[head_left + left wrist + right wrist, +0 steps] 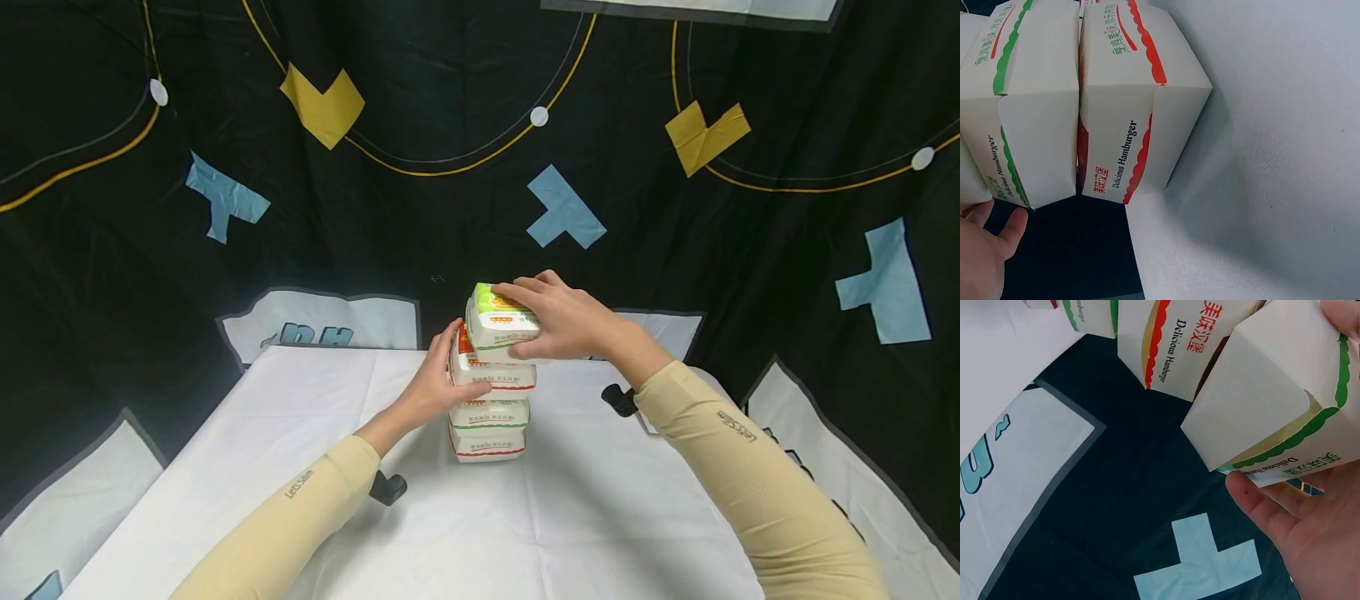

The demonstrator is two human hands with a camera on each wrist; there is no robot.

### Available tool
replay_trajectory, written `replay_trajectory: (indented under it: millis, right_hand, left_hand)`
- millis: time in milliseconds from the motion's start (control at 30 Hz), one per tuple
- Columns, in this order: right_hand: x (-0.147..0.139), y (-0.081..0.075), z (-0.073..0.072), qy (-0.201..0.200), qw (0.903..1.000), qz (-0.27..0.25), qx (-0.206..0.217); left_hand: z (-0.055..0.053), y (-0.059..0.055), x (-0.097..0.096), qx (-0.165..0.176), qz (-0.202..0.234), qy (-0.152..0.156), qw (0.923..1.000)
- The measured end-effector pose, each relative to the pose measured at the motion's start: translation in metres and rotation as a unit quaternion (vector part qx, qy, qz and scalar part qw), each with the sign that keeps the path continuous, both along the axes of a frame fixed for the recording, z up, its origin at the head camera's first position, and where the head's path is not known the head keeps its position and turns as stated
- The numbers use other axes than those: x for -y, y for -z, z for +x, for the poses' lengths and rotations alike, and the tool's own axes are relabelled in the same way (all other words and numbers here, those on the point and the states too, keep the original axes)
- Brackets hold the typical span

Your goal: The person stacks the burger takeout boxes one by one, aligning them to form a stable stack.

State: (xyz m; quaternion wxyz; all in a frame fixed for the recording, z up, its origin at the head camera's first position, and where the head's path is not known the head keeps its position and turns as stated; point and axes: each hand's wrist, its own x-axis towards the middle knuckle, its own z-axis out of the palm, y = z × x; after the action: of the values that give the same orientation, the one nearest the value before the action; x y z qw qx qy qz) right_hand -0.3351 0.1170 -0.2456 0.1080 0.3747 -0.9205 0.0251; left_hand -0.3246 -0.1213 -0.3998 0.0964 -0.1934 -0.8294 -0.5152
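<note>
A stack of paper hamburger boxes stands on the white table, red-trimmed and green-trimmed ones alternating. My right hand [566, 321] grips the top green-trimmed hamburger box [501, 325], thumb at its front and fingers over its top. In the right wrist view this green-trimmed box [1247, 394] sits tilted against the red-trimmed box beside it. My left hand [438, 375] holds the red-trimmed hamburger box [510, 379] just below, thumb across its front corner and fingers along its left side. Under that are a green-trimmed box [491, 414] and, at the bottom, a red-trimmed box [1119, 106].
The white-covered table [600, 517] extends around the stack. A black curtain [450, 233] hangs behind, with blue tape pieces [566, 208] and yellow tape pieces [326, 108] on it. Dark wrist-camera mounts [387, 488] stick out beside both sleeves.
</note>
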Motion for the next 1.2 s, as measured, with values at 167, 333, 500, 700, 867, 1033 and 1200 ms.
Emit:
replay_trajectory:
  millis: [167,333,500,700,867,1033,1200]
  right_hand:
    - [0.005,-0.001,0.001,-0.007,1.0000,0.001,0.005]
    - [0.009,-0.001,0.001,-0.012,0.9999,0.002,0.002]
    - [0.014,0.001,0.002,-0.016,0.9998,0.009,-0.003]
    - [0.017,-0.001,0.003,-0.017,0.9997,0.012,-0.012]
    - [0.019,-0.001,0.004,-0.023,0.9996,0.012,-0.010]
    - [0.020,0.001,0.003,-0.023,0.9996,0.014,-0.014]
    - [0.022,0.001,0.003,-0.022,0.9995,0.013,-0.016]
  left_hand:
    - [-0.001,0.000,0.001,-0.006,0.003,0.004,1.0000]
    - [-0.001,0.001,0.000,-0.013,0.006,0.010,0.9998]
    - [0.001,0.001,0.001,-0.009,0.004,0.010,0.9999]
    - [0.000,0.001,0.001,-0.016,0.002,0.011,0.9998]
    - [0.001,0.001,0.001,-0.012,0.006,0.019,0.9997]
    - [0.002,0.001,0.002,-0.012,0.012,0.026,0.9995]
    - [0.002,0.001,0.003,-0.018,0.016,0.033,0.9992]
